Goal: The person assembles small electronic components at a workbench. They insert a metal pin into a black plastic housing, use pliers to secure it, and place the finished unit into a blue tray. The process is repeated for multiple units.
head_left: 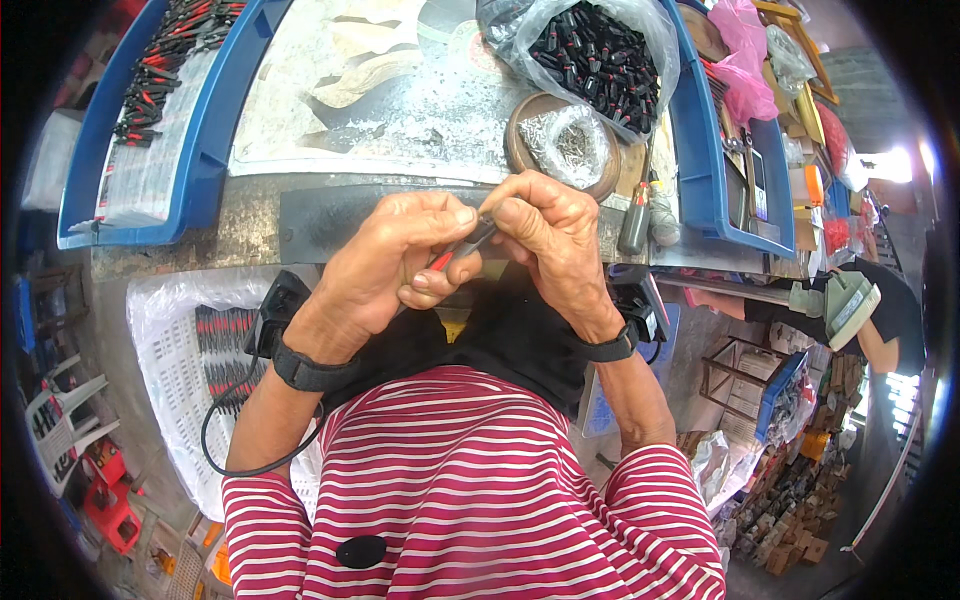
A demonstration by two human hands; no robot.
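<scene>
Close together in front of my chest, both hands work on a slim black-and-red tool (441, 261) whose exact kind I cannot make out. My left hand (395, 245) is closed round its body, the red part showing between thumb and fingers. Fingers of my right hand (550, 228) pinch its dark upper end, partly hiding it. Just beyond the right hand stands a round wooden bowl (519, 150) with small shiny metal parts (575, 148) in clear plastic. A clear bag (660, 60) behind it holds many black pieces with red marks (592, 65).
At the left stands a blue bin (205, 150) with many black-and-red tools (155, 90). A dark-handled screwdriver (635, 222) lies right of my hands, beside another blue bin (705, 160). A white basket (165, 350) with similar tools sits low left. Another person's leg (880, 345) shows at far right.
</scene>
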